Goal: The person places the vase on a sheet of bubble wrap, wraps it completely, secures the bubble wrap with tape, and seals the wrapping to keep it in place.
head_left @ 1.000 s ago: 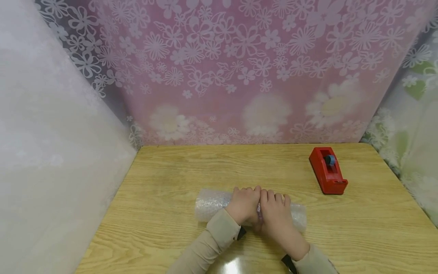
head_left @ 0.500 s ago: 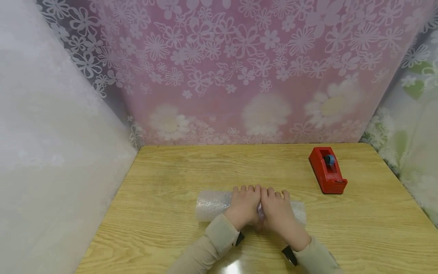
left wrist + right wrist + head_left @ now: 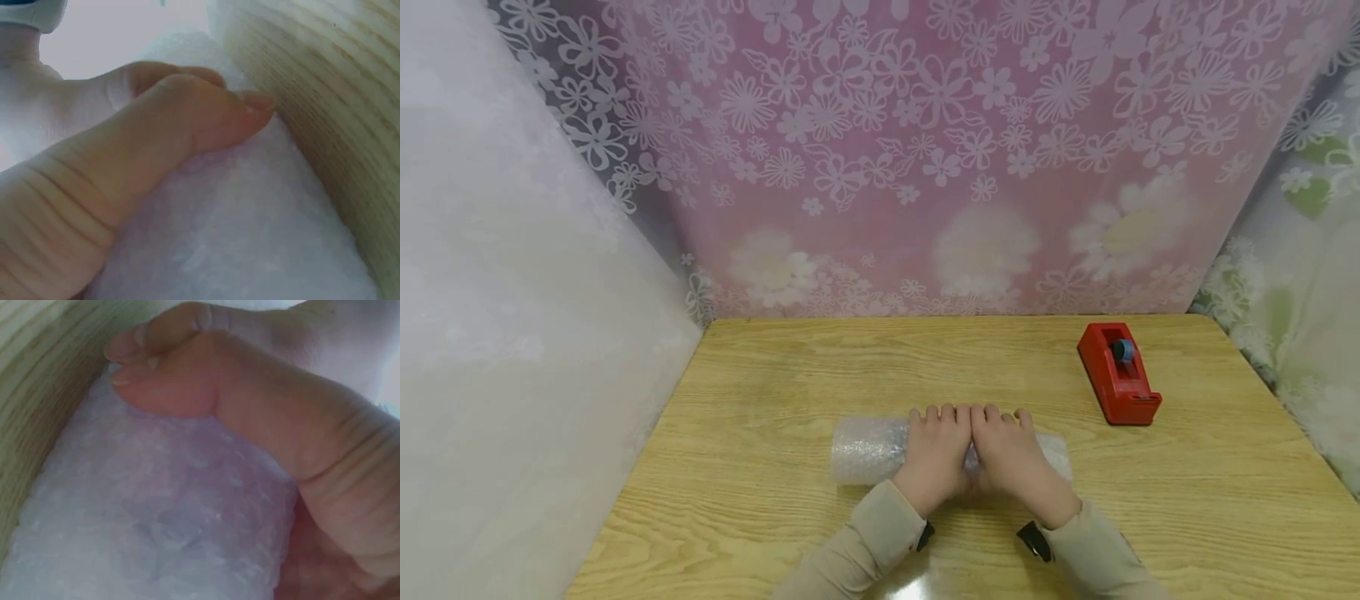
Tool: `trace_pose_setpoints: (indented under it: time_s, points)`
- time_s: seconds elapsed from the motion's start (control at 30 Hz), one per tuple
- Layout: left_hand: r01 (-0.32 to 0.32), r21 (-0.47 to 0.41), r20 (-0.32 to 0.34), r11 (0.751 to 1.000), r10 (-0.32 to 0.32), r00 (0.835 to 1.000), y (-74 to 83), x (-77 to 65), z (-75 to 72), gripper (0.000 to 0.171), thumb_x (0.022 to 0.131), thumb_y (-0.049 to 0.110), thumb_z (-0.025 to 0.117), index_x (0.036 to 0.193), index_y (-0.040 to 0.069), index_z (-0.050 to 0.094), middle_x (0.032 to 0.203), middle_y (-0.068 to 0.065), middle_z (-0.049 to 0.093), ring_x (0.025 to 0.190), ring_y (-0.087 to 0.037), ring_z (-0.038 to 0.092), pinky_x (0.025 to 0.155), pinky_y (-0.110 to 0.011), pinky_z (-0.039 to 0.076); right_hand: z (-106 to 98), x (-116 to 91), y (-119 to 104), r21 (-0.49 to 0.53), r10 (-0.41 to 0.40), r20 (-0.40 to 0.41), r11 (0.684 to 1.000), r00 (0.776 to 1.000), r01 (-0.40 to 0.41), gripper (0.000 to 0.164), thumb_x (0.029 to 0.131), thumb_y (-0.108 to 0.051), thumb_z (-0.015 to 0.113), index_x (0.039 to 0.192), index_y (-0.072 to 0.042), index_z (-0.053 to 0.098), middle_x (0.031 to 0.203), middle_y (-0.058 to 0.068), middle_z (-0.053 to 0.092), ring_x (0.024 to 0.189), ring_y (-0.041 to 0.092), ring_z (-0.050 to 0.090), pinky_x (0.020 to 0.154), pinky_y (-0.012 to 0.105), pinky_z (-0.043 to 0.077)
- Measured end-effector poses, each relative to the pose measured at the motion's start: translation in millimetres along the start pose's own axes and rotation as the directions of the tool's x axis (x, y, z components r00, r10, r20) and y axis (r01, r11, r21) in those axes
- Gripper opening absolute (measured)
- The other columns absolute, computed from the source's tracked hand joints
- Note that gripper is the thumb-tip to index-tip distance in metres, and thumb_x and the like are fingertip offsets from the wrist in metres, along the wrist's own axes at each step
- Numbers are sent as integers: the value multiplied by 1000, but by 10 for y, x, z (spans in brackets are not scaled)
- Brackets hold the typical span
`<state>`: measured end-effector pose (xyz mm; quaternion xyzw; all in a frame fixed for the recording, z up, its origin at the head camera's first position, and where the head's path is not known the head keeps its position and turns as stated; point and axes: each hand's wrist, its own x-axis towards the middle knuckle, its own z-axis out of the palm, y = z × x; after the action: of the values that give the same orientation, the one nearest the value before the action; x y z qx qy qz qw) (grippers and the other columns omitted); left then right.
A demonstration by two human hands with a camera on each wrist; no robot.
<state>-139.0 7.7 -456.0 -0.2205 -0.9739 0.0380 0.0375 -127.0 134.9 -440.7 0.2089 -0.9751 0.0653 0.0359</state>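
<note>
From the head view, my left hand [image 3: 934, 460] and right hand [image 3: 1011, 457] lie side by side over the middle of the bubble-wrap roll [image 3: 867, 450], which sits crosswise on the near part of the bench [image 3: 775, 375]. Compared with a second ago, the roll has crept slightly away from me and my wrists have dropped lower over it, so I judge that I am rolling it forward and tightening the wrap. The red tape dispenser [image 3: 1118, 372] stays untouched, far right.

In the left wrist view, my left hand [image 3: 125, 162] curls over the roll [image 3: 250, 231], thumb pressed into the wrap beside the wood [image 3: 337, 94].

In the right wrist view, my right hand [image 3: 250, 406] curls over the roll [image 3: 156, 519] likewise, gripping it.
</note>
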Motion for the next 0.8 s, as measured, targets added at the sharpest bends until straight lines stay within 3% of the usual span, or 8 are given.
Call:
trace_pose_setpoints:
  time_s: [0.33, 0.5, 0.8]
  points:
    - [14, 55, -43, 998, -12, 999, 46, -2, -14, 75, 66, 64, 79, 117, 16, 52, 102, -1, 59, 92, -22, 56, 86, -45, 43, -90, 138, 89, 83, 27, 186, 996, 982, -43, 89, 50, -43, 90, 120, 1, 54, 107, 16, 60, 92, 35, 61, 89, 66, 37]
    - [5, 78, -77, 997, 1, 997, 47, 24, 4, 79, 62, 68, 79, 114, 16, 52, 98, -1, 59, 88, -21, 56, 83, -43, 43, -108, 250, 164, 146, 27, 282, 987, 959, -71, 90, 48, -40, 91, 122, -2, 55, 108, 11, 60, 98, 32, 59, 90, 68, 35]
    - [10, 36, -41, 999, -8, 999, 50, 62, 12, 89, 52, 66, 87, 117, 16, 51, 100, -1, 58, 91, -20, 55, 81, -40, 42, -108, 362, 258, 241, -10, 372, 967, 928, -86, 89, 46, -38, 93, 121, -6, 56, 104, 1, 62, 97, 23, 59, 91, 70, 35]
